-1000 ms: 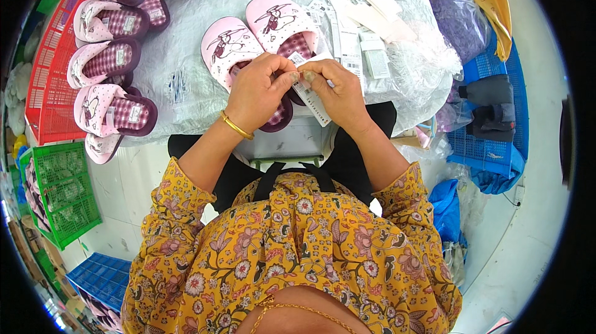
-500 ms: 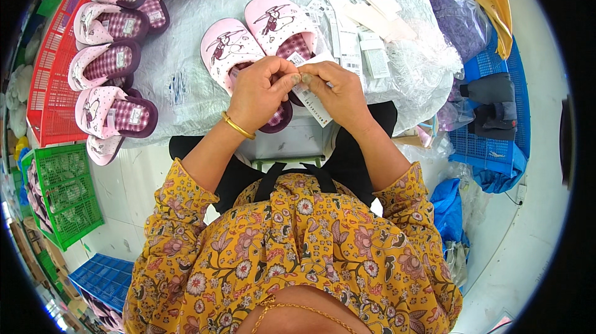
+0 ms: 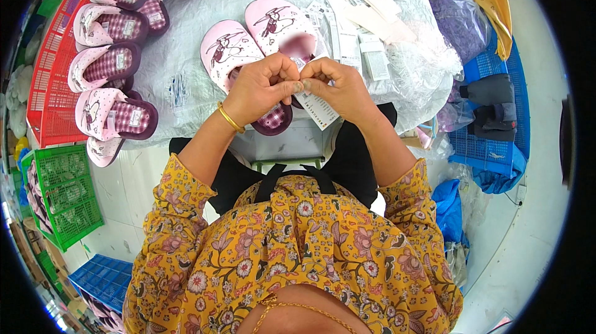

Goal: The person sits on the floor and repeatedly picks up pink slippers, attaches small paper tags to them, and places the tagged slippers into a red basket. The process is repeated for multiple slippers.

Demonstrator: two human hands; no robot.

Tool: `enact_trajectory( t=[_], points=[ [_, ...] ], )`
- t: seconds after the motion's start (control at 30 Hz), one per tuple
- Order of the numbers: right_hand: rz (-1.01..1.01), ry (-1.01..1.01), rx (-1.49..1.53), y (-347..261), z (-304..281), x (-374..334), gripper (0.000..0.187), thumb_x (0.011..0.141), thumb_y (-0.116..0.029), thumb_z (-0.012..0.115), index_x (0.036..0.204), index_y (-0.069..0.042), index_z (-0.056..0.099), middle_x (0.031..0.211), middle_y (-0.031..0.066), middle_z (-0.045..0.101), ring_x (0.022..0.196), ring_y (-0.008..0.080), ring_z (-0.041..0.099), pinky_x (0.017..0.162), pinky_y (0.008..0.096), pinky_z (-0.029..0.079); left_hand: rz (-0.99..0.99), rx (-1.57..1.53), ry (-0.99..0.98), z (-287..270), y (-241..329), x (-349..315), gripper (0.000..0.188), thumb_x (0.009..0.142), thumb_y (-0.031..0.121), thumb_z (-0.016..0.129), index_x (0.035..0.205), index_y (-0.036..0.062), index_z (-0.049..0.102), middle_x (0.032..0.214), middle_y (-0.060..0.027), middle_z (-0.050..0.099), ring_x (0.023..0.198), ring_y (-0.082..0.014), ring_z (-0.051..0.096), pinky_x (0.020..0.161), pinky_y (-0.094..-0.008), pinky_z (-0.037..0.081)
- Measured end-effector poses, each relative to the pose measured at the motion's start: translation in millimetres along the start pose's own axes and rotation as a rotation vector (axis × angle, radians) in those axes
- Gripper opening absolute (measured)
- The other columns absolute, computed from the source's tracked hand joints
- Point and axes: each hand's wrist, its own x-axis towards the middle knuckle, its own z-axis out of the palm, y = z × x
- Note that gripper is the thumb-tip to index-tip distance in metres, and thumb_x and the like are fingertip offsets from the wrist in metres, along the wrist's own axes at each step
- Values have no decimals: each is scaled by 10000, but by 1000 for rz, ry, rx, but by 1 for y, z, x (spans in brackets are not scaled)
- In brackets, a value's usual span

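Observation:
My left hand (image 3: pixel 261 89), a gold bangle on its wrist, and my right hand (image 3: pixel 340 90) meet over the near edge of the table. Thumbs and fingers of both are closed in a pinch, the tips nearly touching. Between them is a white printed paper tag (image 3: pixel 320 112), its lower end hanging below the fingers; what exactly the tips grip at its top is hidden. Just beyond lie a pink left slipper (image 3: pixel 226 49) and a pink right slipper (image 3: pixel 279 22), both with rabbit drawings and checked insoles. My hands partly cover them.
More pink slippers (image 3: pixel 102 64) line the table's left edge and far side. Paper tags (image 3: pixel 366 11), a small white stack (image 3: pixel 375 61) and clear plastic wrap (image 3: pixel 428 54) lie at right. Baskets stand around: red (image 3: pixel 56 67), green (image 3: pixel 65 191) and blue (image 3: pixel 490 154).
Both hands have shifted slightly, the right one a little lower and to the right. The paper tag has turned somewhat, and its printed face shows more.

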Motion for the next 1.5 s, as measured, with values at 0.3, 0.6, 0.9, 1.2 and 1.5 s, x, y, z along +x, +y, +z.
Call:
enact_trajectory(
  t=[0.3,0.6,0.9,1.2,1.5],
  points=[
    [38,-94,-3,-5,-4,0,104,867,-65,727,933,-4,672,796,-7,662,714,37,574,648,215,486,-70,-34,-30,-6,1,-3,105,886,35,683,930,37,587,794,0,620,633,-50,588,561,-188,463],
    [24,-84,-63,-3,-2,4,134,873,-94,738,944,0,674,797,4,671,704,34,571,635,212,484,-96,-41,-29,-7,2,-1,105,892,69,685,938,46,594,764,-1,622,635,-56,606,548,-192,470],
    [61,-36,-31,-5,2,1,136,845,-113,765,888,-10,689,759,14,674,685,35,571,626,215,483,-52,0,38,-5,-1,-10,98,916,32,603,1013,20,591,864,-32,647,686,-89,632,596,-226,515],
    [19,89,-132,-1,-10,1,145,855,-103,759,834,-25,639,742,-28,622,668,24,528,604,209,449,433,592,638,-20,11,-36,100,871,-5,675,960,27,643,943,-37,620,623,-66,560,545,-205,451],
    [-2,96,-160,-7,-14,-7,127,853,-94,750,856,-18,649,743,-30,619,664,26,511,606,206,432,416,781,724,-38,-3,-45,251,773,62,804,970,33,652,963,-30,572,616,-61,457,556,-211,402]
  ],
)
